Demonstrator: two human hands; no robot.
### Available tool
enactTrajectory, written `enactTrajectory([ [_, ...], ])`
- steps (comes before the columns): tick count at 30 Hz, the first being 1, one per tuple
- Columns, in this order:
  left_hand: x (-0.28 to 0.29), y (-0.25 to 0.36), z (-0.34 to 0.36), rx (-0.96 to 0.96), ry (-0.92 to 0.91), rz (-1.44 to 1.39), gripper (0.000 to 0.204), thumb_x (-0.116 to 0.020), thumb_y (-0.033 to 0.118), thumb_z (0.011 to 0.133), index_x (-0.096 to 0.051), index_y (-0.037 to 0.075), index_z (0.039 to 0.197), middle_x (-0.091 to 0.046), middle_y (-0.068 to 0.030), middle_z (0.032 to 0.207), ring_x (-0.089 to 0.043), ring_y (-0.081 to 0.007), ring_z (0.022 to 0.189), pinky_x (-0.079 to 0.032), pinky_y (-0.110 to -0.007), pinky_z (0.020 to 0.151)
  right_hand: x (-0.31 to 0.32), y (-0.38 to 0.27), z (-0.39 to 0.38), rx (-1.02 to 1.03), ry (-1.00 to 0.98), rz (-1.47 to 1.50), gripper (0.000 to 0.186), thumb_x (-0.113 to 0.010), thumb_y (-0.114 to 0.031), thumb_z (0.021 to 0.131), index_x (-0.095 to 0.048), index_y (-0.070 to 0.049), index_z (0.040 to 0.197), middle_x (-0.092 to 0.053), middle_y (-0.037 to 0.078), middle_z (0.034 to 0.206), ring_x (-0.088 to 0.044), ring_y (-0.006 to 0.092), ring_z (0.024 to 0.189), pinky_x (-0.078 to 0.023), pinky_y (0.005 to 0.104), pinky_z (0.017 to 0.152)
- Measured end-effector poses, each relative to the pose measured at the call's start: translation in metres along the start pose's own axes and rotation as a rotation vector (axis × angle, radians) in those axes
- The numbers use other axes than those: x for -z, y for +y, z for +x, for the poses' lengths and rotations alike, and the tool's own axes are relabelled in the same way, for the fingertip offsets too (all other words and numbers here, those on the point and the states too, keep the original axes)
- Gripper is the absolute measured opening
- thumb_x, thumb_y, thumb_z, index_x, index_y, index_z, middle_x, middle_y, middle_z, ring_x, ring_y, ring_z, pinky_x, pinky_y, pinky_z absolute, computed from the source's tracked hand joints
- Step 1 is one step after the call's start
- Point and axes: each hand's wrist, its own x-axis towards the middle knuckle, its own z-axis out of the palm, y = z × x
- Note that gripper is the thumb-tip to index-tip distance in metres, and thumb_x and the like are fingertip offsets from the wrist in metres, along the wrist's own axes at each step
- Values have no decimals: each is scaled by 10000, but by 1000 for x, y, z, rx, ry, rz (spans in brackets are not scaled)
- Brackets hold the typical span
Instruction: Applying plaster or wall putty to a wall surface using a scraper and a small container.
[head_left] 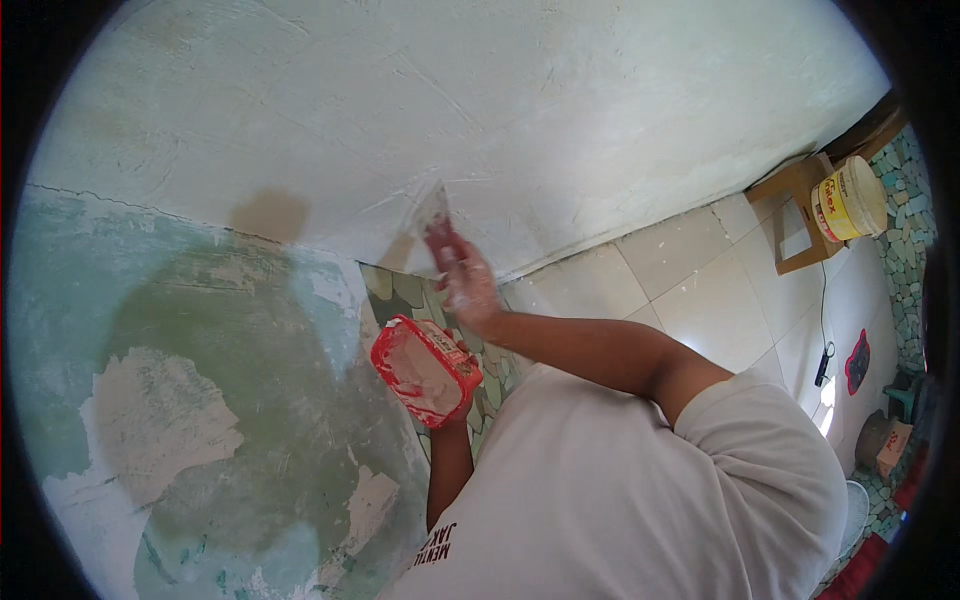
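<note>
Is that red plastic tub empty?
No, the rectangular red plastic tub isn't empty: pale paste shows inside. Exactly how full, I can't tell.

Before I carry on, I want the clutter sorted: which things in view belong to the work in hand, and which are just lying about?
In use:
putty knife, in the right hand
red tub of pale paste, in the left hand
white wall

Apparently lying about:
yellow-and-white bucket, perhaps related
brown stool
black corded object
red-edged dark item

paste [422, 372] in tub [460, 398] | tub in left hand [464, 350] | scraper [438, 232] in right hand [471, 287] | bucket [849, 200] on stool [786, 184], far right
</note>
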Motion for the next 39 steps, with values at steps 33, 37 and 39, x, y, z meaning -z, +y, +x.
enactTrajectory([
  [33,-8,16,-23,111,15,-173,771,-505,600,866,-282,157,1456,-367,-196,1444,-430,-388,1268,-343,-566,1033,86,79,19,29,154,48,298,-453,-95,975,-496,8,1252,-601,123,1140,-543,195,1126,-415,338,983],
  [37,-11,11,-16,132,-18,-164,754,-504,583,873,-289,152,1453,-371,-197,1442,-441,-393,1257,-350,-565,1025,106,96,59,-255,432,-202,274,-459,-103,945,-560,-5,1179,-592,54,860,-574,142,788,-482,286,714],
  [39,-14,10,-17,127,-17,-160,751,-502,580,874,-290,151,1453,-373,-197,1442,-448,-395,1250,-360,-564,1015,97,112,72,-180,468,-209,259,-465,-119,937,-588,-23,1143,-558,18,732,-547,113,655,-477,263,597],
])
